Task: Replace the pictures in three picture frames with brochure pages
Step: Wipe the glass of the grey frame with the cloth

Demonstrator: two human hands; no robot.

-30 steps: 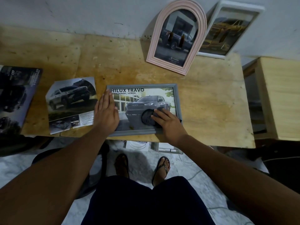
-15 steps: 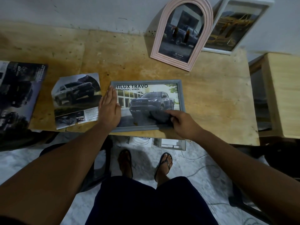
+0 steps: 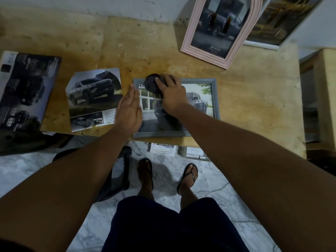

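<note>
Grey-painted, the rectangular frame (image 3: 215,99) lies flat near the front edge of the wooden worktop (image 3: 254,99), with a brochure page of a dark pickup already showing in it. The left hand (image 3: 129,110) rests on the frame's left rail, its fingers (image 3: 131,91) straight and pressed together, in the same place as in both earlier frames. The right hand (image 3: 172,96) is where the change lies. A second ago it held the dark round pad (image 3: 151,82) low on the picture, over the truck's front. Half a second ago it was at the lower right of the picture. Now it is at the frame's upper left corner, its fingers curled over the pad, which covers most of the heading. The right hand is slightly blurred.

A loose brochure page (image 3: 92,99) with a silver vehicle lies just left of the frame, partly under the left hand's edge. The folded brochure (image 3: 23,88) sits at the worktop's far left. Against the wall lean the pink arched frame (image 3: 205,58) and the white frame (image 3: 261,45), both showing car pages.
</note>
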